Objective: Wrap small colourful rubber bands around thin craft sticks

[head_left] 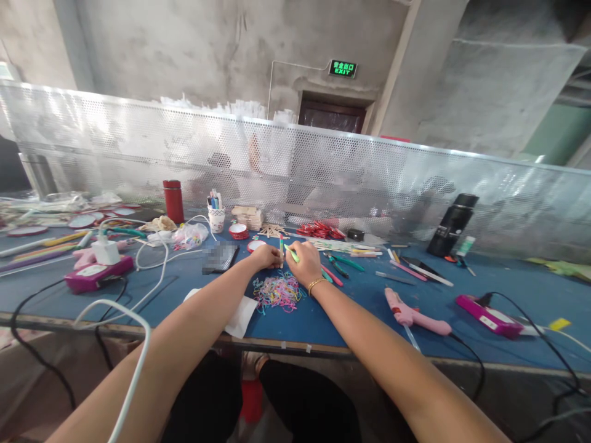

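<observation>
Near the middle of the blue table, my left hand (266, 256) pinches a small upright stick (281, 249) with green and red colouring on its upper part. My right hand (305, 263) is closed around a light green marker (292, 253), its tip pointing up and left at the stick. The two hands are close together. Just below them lies a loose pile of thin multicoloured bands (279, 291). A white sheet (242, 317) lies partly under my left forearm. Behind my left hand is a round, red-rimmed piece (256, 245).
A pink glue gun (415, 317) and a magenta power strip (489, 315) lie at right, near a black bottle (452, 226). At left are a red flask (173, 202), white cables and another power strip (98, 274). Pliers (337, 266) lie beyond my right hand; a perforated panel (323, 166) stands behind.
</observation>
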`<state>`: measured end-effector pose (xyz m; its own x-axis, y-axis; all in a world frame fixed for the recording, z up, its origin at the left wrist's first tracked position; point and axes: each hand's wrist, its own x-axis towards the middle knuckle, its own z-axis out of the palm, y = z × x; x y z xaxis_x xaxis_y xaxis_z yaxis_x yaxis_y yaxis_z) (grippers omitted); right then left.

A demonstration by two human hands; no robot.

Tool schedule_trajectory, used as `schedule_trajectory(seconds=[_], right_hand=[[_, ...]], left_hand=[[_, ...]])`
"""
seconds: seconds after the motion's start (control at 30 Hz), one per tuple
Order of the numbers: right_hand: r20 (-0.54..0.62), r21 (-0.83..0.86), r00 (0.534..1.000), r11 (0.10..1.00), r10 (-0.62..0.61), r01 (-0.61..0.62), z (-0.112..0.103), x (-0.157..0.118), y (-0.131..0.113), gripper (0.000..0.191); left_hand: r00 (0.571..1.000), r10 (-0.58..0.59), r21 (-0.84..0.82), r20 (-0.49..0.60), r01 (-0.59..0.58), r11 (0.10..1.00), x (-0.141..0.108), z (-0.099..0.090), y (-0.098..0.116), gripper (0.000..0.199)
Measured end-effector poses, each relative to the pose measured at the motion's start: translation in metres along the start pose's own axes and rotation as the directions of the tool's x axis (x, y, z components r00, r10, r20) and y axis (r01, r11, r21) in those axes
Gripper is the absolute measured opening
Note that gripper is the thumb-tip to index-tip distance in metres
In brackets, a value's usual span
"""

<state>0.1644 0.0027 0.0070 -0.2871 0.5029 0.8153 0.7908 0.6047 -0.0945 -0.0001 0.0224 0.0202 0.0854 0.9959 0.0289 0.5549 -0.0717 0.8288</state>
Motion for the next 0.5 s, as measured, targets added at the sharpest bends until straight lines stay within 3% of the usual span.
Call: schedule_trajectory(seconds=[0.13, 0.3, 0.5], right_hand=[[0.024, 0.010, 0.999, 0.999, -0.041, 0.040, 0.0007, 0.0003, 0.0007, 0.018], [0.000, 0.001, 1.000, 1.000, 0.015, -0.015, 0.0010, -0.0001, 0.0023, 0.017], [0.050, 0.145, 0.998, 0.989, -0.037, 0.029, -0.0022, -0.0019, -0.0051, 0.020]], left_hand=[[1.000, -0.012, -0.001, -0.002, 0.012, 1.000, -0.0003, 0.0002, 0.0009, 0.017], [1.000, -0.017, -0.019, 0.002, 0.017, 1.000, 0.0003, 0.0007, 0.0002, 0.017], [0.999, -0.015, -0.041, 0.029, 0.016, 0.999, 0.0025, 0.0002, -0.0041, 0.017]])
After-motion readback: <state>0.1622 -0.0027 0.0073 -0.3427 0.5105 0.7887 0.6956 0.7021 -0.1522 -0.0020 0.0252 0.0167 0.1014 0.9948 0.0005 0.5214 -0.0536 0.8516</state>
